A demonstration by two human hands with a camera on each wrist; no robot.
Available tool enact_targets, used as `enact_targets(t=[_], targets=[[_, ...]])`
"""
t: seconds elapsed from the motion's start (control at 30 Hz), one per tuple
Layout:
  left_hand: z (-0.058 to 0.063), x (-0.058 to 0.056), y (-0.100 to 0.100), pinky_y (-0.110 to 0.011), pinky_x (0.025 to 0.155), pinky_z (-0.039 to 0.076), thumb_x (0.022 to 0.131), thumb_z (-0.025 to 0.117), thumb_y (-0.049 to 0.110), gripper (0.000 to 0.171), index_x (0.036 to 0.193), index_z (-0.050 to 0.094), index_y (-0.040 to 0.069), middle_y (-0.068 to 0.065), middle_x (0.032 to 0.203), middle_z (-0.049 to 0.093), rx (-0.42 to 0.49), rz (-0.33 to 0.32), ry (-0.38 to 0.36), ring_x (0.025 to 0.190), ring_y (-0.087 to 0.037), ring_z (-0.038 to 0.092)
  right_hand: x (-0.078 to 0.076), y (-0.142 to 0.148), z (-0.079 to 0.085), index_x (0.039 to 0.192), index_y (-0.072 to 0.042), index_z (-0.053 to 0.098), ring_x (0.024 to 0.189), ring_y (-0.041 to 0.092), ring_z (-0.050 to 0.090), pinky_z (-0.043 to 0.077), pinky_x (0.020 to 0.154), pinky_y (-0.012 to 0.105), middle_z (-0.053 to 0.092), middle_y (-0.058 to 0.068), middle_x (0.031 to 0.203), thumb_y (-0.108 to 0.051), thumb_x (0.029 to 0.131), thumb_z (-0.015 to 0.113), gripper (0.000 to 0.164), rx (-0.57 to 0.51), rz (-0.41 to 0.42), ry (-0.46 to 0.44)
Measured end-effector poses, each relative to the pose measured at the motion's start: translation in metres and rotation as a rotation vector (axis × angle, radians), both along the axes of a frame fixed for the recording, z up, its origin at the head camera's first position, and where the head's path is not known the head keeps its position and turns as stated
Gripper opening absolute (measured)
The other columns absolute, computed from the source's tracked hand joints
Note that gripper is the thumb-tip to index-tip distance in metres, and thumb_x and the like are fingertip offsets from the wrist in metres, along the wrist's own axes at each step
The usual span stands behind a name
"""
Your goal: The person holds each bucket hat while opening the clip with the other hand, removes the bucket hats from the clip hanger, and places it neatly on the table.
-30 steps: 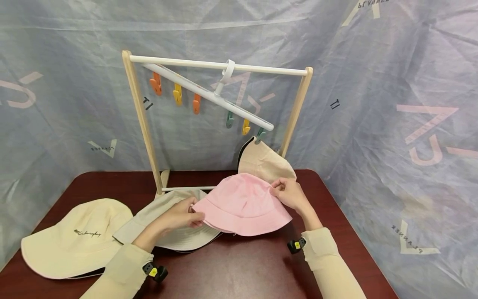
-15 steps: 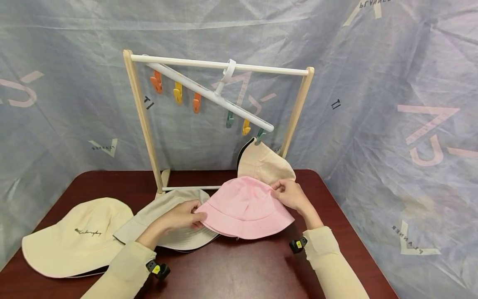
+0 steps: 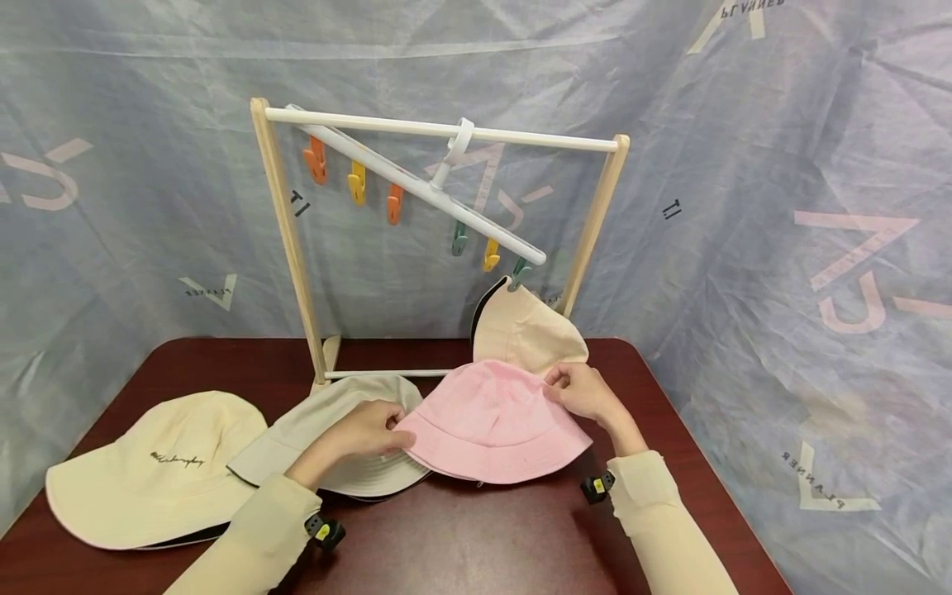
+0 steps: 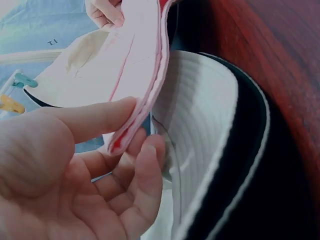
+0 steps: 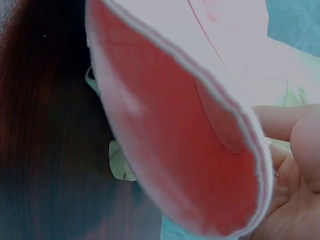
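A pink bucket hat (image 3: 494, 421) is held above the table in front of the rack, brim toward me. My left hand (image 3: 372, 430) pinches the left end of its brim between thumb and fingers; the left wrist view shows the folded pink brim edge (image 4: 145, 100) there. At the hat's right side, my right hand (image 3: 583, 392) pinches the fabric near the crown. Right behind it, a cream hat (image 3: 528, 330) hangs from a green clip (image 3: 518, 273) at the near end of the white clip hanger (image 3: 424, 190). In the right wrist view the pink hat's inside (image 5: 170, 125) faces the camera.
A grey-white hat (image 3: 297, 438) lies under my left hand, and a cream hat with black script (image 3: 171, 471) lies at the left. The wooden rack (image 3: 286, 240) carries the hanger, whose orange, yellow and green clips (image 3: 394, 204) hang down. Grey cloth surrounds the dark red table (image 3: 461, 537).
Both hands and the pink hat have moved slightly down and to the right. The hats on the table and the hanging cream hat stay put.
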State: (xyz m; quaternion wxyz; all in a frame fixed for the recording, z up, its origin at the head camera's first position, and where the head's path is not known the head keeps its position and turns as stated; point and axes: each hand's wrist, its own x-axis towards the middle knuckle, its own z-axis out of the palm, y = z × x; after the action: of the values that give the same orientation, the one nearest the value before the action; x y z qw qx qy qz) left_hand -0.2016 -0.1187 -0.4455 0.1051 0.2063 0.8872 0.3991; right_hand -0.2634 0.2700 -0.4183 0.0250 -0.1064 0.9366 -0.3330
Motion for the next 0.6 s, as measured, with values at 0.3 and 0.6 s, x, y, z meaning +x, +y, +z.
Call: enact_targets(t=[0.3,0.6], targets=[[-0.002,-0.002,0.003,-0.026,0.059,0.04,0.083,0.082,0.019,0.027,0.072,0.058,0.013,0.007,0.058,0.058,-0.104,0.021,0.038,0.058,-0.01,0.051,-0.008,-0.001,-0.01,0.094,-0.006,0.075,0.076,0.015,0.065,0.054,0.07,0.033,0.073,0.003,0.083,-0.011,0.095,0.076,0.005,0.017,0.035,0.011],[-0.007,-0.005,0.009,-0.026,0.059,0.034,0.079,0.088,0.02,0.037,0.071,0.052,0.014,0.008,0.063,0.043,-0.182,0.064,0.095,0.063,-0.012,0.041,-0.018,-0.007,-0.02,0.09,-0.005,0.076,0.075,0.014,0.066,0.054,0.069,0.032,0.074,0.003,0.08,-0.01,0.092,0.078,0.005,0.05,0.01,0.078]])
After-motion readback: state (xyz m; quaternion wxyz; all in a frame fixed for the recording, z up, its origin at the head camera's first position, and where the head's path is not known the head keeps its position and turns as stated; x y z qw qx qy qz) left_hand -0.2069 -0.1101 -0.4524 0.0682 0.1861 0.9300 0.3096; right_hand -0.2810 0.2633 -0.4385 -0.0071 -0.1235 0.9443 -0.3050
